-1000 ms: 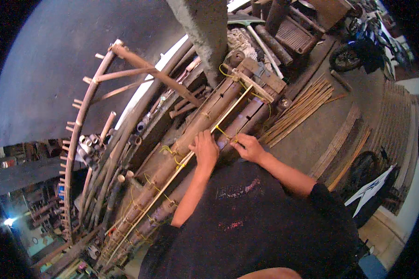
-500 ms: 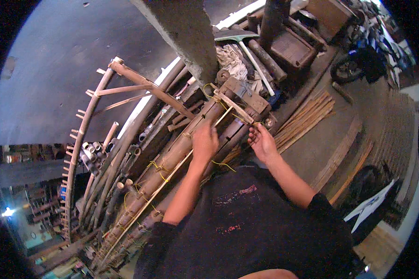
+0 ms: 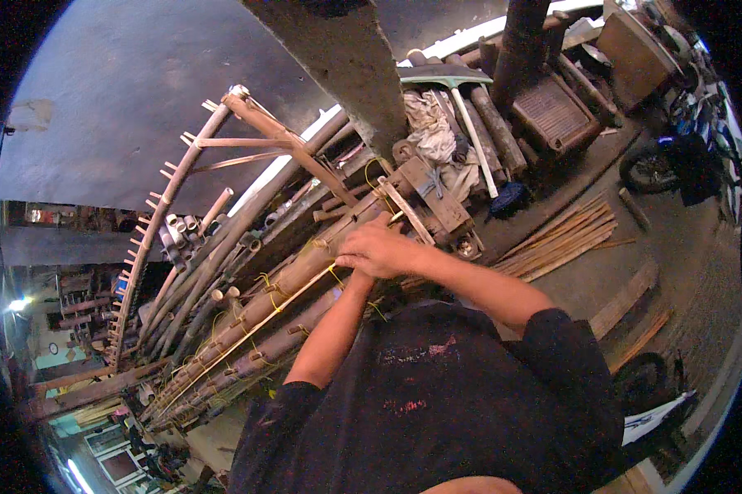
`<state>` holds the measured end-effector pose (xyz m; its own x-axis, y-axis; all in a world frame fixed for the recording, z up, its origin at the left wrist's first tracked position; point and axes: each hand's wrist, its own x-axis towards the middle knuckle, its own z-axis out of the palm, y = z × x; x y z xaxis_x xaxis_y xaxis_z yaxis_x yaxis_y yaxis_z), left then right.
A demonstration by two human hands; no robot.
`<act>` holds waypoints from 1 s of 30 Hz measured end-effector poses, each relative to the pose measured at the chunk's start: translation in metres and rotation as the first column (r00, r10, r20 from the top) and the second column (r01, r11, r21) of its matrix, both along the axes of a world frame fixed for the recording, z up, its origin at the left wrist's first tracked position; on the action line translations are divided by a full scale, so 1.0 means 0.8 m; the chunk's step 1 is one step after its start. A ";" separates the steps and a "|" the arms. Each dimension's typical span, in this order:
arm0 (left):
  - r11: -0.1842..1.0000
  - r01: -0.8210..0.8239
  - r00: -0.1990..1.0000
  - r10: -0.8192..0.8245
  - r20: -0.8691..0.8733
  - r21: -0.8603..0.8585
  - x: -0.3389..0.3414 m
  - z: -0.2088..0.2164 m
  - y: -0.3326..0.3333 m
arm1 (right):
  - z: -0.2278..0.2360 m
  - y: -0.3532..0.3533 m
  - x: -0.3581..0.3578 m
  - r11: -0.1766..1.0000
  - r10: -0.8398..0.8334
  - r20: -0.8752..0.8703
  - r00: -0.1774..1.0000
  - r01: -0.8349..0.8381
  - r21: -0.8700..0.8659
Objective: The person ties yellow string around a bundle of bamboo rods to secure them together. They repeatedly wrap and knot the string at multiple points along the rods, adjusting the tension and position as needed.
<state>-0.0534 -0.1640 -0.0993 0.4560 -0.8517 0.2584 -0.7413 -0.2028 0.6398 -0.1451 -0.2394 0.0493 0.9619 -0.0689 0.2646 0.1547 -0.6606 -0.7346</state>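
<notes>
My right hand [image 3: 381,249] reaches across to the left, over a long brown bamboo pole [image 3: 305,276]. Its fingers are bent and closed; what they hold, if anything, is out of sight. Beneath it, my left hand [image 3: 361,278] is mostly covered, and its fingers cannot be made out. A thin pale strip [image 3: 256,336] runs lengthwise along the pole, its upper end passing under my hands. Yellow cord [image 3: 277,301] is looped round the pole at several places. Just beyond my hands, a short wooden bar [image 3: 406,211] lies crosswise at the pole's end.
A wooden block [image 3: 441,202] with a grey metal tool [image 3: 438,186] on it adjoins the bar. A concrete pillar [image 3: 350,74] rises close behind. Left stands a pegged bamboo frame [image 3: 153,218]. Split bamboo strips [image 3: 560,239] lie on the floor to the right, beyond a long-handled squeegee [image 3: 474,136].
My right hand has left the crosswise bar's right end and moved left over my left hand. My left hand has shifted slightly down the pole. The whole view has turned a little.
</notes>
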 end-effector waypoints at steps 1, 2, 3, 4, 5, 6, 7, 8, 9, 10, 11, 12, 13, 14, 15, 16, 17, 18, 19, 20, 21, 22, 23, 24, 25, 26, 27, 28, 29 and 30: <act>0.989 -0.054 0.998 0.057 0.021 -0.141 0.008 -0.023 0.014 | 0.002 -0.003 0.029 0.984 0.119 -0.144 0.982 -0.136 -0.118; 0.996 0.018 0.999 -0.021 -0.032 -0.089 0.004 0.018 -0.012 | -0.014 -0.044 0.036 0.974 -0.063 -0.218 0.974 0.012 -0.227; 0.999 0.038 0.997 -0.040 -0.071 -0.032 0.003 0.066 -0.016 | -0.021 -0.070 0.049 0.938 -0.186 -0.276 0.943 0.088 -0.334; 0.974 0.086 0.995 -0.072 -0.072 0.208 0.001 0.099 -0.015 | -0.033 -0.088 0.056 0.788 -0.402 -0.147 0.904 0.260 -0.558; 0.891 0.133 0.991 -0.106 -0.086 0.434 -0.001 0.117 -0.013 | -0.040 -0.108 0.062 0.758 -0.429 -0.202 0.880 0.229 -0.611; 0.883 0.150 0.984 -0.088 -0.156 0.446 -0.002 0.127 -0.011 | -0.044 -0.120 0.066 0.726 -0.462 -0.257 0.849 0.196 -0.659; 0.876 0.164 0.972 -0.065 -0.225 0.454 0.000 0.133 -0.012 | -0.044 -0.123 0.074 0.845 -0.353 -0.384 0.853 0.114 -0.523; 0.869 0.181 0.955 -0.044 -0.293 0.460 0.002 0.134 -0.012 | -0.044 -0.124 0.083 0.931 -0.226 -0.491 0.841 0.038 -0.364; 0.868 0.182 0.954 -0.041 -0.298 0.462 0.004 0.129 -0.010 | -0.045 -0.123 0.088 0.982 -0.087 -0.573 0.815 -0.028 -0.188; 0.867 0.180 0.952 -0.035 -0.304 0.464 0.005 0.124 -0.009 | -0.041 -0.120 0.089 0.988 -0.019 -0.524 0.851 -0.063 -0.138; 0.866 0.181 0.950 -0.031 -0.310 0.466 0.007 0.119 -0.008 | -0.043 -0.118 0.093 0.997 -0.036 -0.448 0.893 0.000 -0.080; 0.861 0.178 0.950 -0.024 -0.310 0.476 0.009 0.115 -0.007 | -0.045 -0.116 0.099 0.998 -0.062 -0.370 0.927 0.060 -0.016; 0.854 0.182 0.950 -0.025 -0.311 0.488 0.007 0.122 -0.010 | -0.052 -0.116 0.102 0.991 -0.102 -0.292 0.951 0.123 0.057; 0.845 0.188 0.950 -0.027 -0.312 0.500 0.004 0.128 -0.012 | -0.059 -0.113 0.109 0.939 -0.235 -0.033 0.971 0.236 0.252; 0.832 0.173 0.958 -0.019 -0.285 0.528 0.000 0.131 -0.015 | -0.065 -0.118 0.112 0.874 -0.302 -0.060 0.951 0.302 0.380; 0.821 0.145 0.967 0.000 -0.254 0.552 0.001 0.134 -0.015 | -0.043 -0.119 0.117 0.795 -0.352 -0.091 0.931 0.349 0.496; 0.806 0.127 0.974 0.007 -0.225 0.578 0.000 0.135 -0.016 | -0.031 -0.120 0.119 0.691 -0.407 -0.133 0.904 0.400 0.602; 0.817 0.142 0.972 -0.008 -0.234 0.559 -0.001 0.134 -0.016 | -0.032 -0.118 0.124 0.605 -0.402 -0.107 0.909 0.352 0.714; 0.829 0.151 0.969 -0.017 -0.245 0.539 0.001 0.133 -0.014 | -0.025 -0.114 0.123 0.564 -0.387 -0.133 0.912 0.349 0.749; 0.840 0.161 0.966 -0.027 -0.256 0.518 0.003 0.131 -0.013 | -0.018 -0.109 0.118 0.519 -0.372 -0.159 0.914 0.347 0.781; 0.840 0.178 0.965 -0.048 -0.257 0.512 0.006 0.124 -0.013 | -0.013 -0.106 0.114 0.473 -0.356 -0.183 0.916 0.346 0.811; 0.840 0.197 0.965 -0.074 -0.253 0.506 0.010 0.120 -0.015 | -0.018 -0.111 0.114 0.468 -0.384 -0.154 0.910 0.335 0.818; 0.838 0.215 0.963 -0.099 -0.249 0.501 0.012 0.116 -0.017 | -0.023 -0.119 0.115 0.464 -0.411 -0.124 0.903 0.325 0.824; 0.829 0.222 0.971 -0.139 -0.195 0.513 0.013 0.112 -0.018 | -0.029 -0.124 0.114 0.460 -0.438 -0.095 0.894 0.314 0.831; 0.819 0.225 0.974 -0.174 -0.145 0.528 0.013 0.111 -0.017 | -0.025 -0.124 0.111 0.401 -0.432 -0.138 0.891 0.326 0.856; 0.811 0.224 0.974 -0.207 -0.093 0.541 0.012 0.115 -0.018 | -0.013 -0.124 0.107 0.343 -0.420 -0.178 0.890 0.337 0.877; 0.773 0.200 0.979 -0.188 -0.084 0.602 0.011 0.118 -0.020 | -0.006 -0.122 0.105 0.284 -0.405 -0.218 0.888 0.349 0.893; 0.732 0.180 0.982 -0.177 -0.071 0.658 0.004 0.129 -0.030 | -0.011 -0.124 0.105 0.296 -0.406 -0.220 0.887 0.355 0.887; 0.687 0.157 0.984 -0.167 -0.057 0.710 -0.001 0.135 -0.036 | -0.016 -0.125 0.107 0.308 -0.406 -0.222 0.887 0.361 0.881; 0.725 0.142 0.989 -0.136 -0.063 0.674 -0.004 0.134 -0.037 | -0.021 -0.126 0.108 0.319 -0.405 -0.224 0.886 0.367 0.874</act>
